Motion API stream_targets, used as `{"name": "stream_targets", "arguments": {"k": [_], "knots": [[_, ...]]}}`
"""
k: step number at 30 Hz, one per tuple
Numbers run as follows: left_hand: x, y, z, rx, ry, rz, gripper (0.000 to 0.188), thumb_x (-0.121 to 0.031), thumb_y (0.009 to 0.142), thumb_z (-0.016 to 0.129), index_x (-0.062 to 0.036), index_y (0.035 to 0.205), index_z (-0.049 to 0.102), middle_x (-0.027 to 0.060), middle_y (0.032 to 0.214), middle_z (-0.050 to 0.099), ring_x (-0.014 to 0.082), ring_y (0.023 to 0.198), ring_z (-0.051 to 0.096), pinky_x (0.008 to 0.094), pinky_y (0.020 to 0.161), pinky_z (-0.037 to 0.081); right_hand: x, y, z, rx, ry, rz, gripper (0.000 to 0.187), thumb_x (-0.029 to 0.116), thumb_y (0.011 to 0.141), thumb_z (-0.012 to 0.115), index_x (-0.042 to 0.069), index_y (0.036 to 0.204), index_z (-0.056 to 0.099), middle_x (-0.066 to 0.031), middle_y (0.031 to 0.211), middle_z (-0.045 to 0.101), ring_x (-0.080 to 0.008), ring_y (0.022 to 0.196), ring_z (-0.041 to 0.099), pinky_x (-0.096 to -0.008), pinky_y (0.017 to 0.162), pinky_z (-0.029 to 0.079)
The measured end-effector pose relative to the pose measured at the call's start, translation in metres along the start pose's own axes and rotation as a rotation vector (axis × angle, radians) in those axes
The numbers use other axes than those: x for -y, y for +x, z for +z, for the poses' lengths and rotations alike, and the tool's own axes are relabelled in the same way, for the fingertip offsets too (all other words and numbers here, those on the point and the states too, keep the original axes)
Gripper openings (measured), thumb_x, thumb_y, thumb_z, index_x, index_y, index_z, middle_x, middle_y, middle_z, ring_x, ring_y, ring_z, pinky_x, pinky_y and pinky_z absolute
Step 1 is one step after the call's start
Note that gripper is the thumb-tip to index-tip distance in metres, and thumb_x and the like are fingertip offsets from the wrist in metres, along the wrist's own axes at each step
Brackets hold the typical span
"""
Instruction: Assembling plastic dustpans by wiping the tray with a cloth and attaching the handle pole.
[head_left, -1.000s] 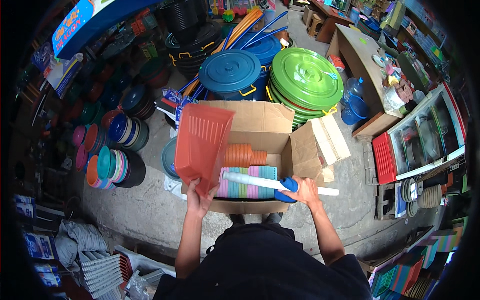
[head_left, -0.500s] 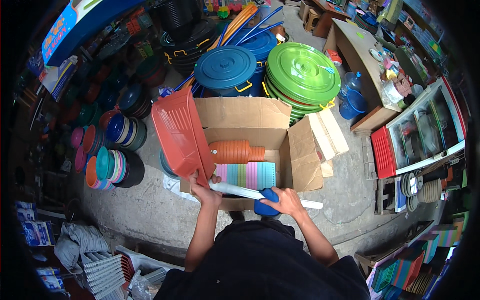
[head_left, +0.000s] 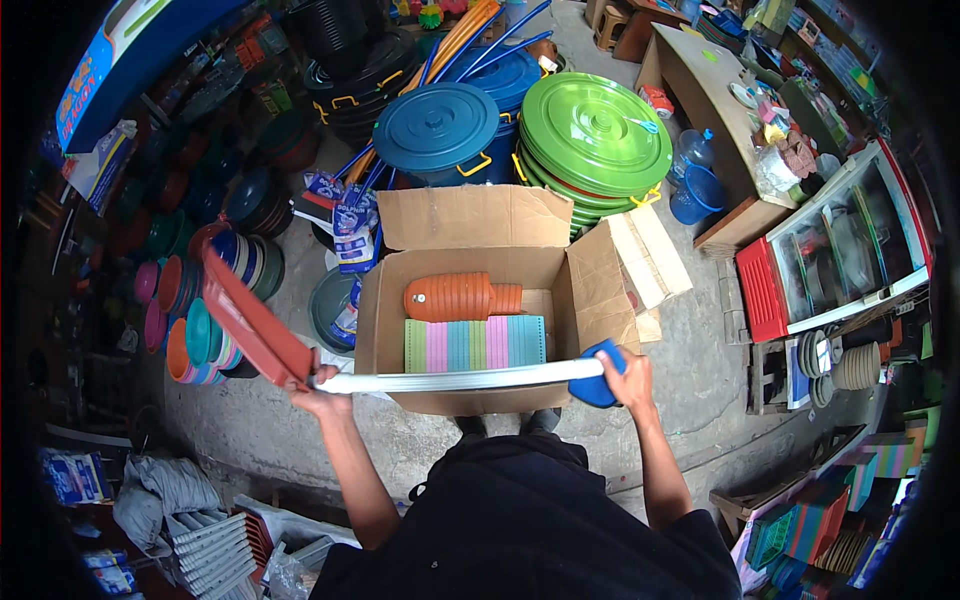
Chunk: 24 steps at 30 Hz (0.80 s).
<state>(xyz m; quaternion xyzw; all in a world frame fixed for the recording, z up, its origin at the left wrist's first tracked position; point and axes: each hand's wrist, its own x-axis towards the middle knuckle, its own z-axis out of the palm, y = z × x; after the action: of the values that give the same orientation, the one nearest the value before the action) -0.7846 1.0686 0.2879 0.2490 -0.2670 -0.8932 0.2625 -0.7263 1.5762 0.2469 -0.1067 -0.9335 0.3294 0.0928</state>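
Note:
My left hand is closed around a long-handled dustpan where its red pan meets the white handle. The pan is tilted up to the left, and the handle lies nearly level across the near side of an open cardboard box. My right hand grips a blue cloth or sponge against the handle's right end. Inside the box, a stack of orange pots lies on its side. Nearer to me sits a row of pastel striped pieces, whose kind I cannot make out.
Lidded blue tubs and green tubs stand behind the box. To the left are stacked colourful basins and blue-and-white packets. A wooden desk and a glass-fronted case stand at right.
The dustpan has swung left and down, its handle now more level. My right hand has slid the blue cloth or sponge rightward along the handle to its end.

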Motion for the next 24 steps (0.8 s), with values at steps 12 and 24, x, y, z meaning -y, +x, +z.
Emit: {"name": "stream_targets", "arguments": {"k": [12,24], "knots": [[0.075,-0.057,-0.002,-0.186,-0.096,0.021,0.023,-0.038,0.083,0.053,-0.0177,0.077,0.045,-0.0035,0.069,0.045,0.0099,0.046,0.037,0.0237,0.042,0.032,0.082,-0.002,0.090,-0.204,1.556,0.849,0.084,0.076,0.087,0.040,0.012,0.142,0.039,-0.0078,0.145,0.044,-0.0266,0.128,0.047,-0.0456,0.102,0.043],[0.106,-0.090,-0.005,-0.297,0.040,-0.009,0.032,-0.046,0.084,0.052,-0.0193,0.102,0.050,-0.0025,0.091,0.053,0.0151,0.082,0.054,0.0338,0.061,0.044,0.094,0.024,0.050,-0.299,1.736,0.742,0.086,0.078,0.087,0.038,0.014,0.144,0.037,-0.0073,0.139,0.048,-0.0275,0.128,0.045,-0.0424,0.109,0.036]]}}
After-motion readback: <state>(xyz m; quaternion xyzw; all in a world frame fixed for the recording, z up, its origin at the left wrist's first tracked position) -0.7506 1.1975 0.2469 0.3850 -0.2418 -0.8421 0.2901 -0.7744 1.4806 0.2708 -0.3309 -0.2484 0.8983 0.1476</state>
